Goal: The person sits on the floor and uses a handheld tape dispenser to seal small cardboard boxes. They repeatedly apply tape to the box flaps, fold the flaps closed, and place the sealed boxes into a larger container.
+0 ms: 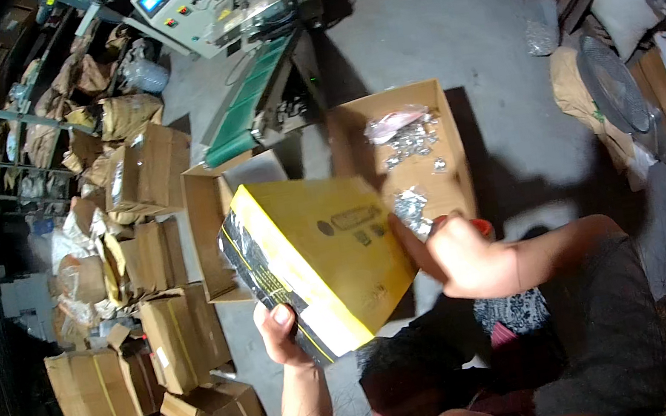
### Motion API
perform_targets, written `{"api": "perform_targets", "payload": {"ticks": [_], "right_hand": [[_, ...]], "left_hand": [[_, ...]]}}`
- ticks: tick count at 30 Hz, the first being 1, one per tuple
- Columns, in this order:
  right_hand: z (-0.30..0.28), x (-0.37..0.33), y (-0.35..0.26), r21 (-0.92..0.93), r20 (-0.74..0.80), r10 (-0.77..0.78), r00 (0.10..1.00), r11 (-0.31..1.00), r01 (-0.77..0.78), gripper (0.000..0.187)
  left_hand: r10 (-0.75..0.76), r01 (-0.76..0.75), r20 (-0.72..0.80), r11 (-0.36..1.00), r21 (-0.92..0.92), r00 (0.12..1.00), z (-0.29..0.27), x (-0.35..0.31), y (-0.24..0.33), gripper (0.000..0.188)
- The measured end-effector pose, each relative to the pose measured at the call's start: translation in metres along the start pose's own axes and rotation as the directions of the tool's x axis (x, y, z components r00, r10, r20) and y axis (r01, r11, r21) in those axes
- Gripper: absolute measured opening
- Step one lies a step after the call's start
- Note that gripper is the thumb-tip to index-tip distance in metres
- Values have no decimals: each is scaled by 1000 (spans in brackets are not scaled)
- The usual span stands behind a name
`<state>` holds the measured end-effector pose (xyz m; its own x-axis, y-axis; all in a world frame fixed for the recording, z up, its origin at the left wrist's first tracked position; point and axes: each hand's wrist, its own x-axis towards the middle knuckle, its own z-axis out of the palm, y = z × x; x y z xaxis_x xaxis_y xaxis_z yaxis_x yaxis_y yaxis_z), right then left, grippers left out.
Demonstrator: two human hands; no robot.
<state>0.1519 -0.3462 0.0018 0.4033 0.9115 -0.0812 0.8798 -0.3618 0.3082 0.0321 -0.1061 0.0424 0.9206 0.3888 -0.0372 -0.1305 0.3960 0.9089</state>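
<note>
My left hand [280, 332] grips a yellow box [322, 252] with black printed ends at its lower left corner, the thumb lying on the black side. The box is tilted in front of me. At its right edge is my right hand [465, 255], slightly blurred, with the fingers curled in. A red, round-edged thing [482, 227] shows around that hand; its kind is mostly hidden by the fingers. Beyond the hands stands an open cardboard box [453, 138] with small silvery packets [412, 140] on its bottom.
Behind the yellow box, another open carton [205, 218] stands on the floor. A green conveyor belt [256, 95] slopes down from a machine with a control panel [165, 9]. Cardboard boxes [185, 342] are piled at left. A round fan [612, 84] is at right.
</note>
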Motion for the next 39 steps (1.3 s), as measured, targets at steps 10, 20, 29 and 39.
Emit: {"api": "perform_targets", "payload": {"ticks": [10,20,29,39], "right_hand": [[-188,-15,16,376,-366,70,928,923,79,69],[-198,-92,-62,592,359,-398,844,797,124,24],[-158,-141,-117,919,339,171,925,149,-364,31],[-301,-189,41,589,423,324,846,611,-528,36]], "left_hand": [[85,-82,-97,996,38,992,9,-16,82,54],[-543,93,276,555,826,793,136,-88,167,34],[-453,-155,288,308,939,844,159,-191,205,30],[-108,-600,590,-115,792,800,128,-315,237,24]]}}
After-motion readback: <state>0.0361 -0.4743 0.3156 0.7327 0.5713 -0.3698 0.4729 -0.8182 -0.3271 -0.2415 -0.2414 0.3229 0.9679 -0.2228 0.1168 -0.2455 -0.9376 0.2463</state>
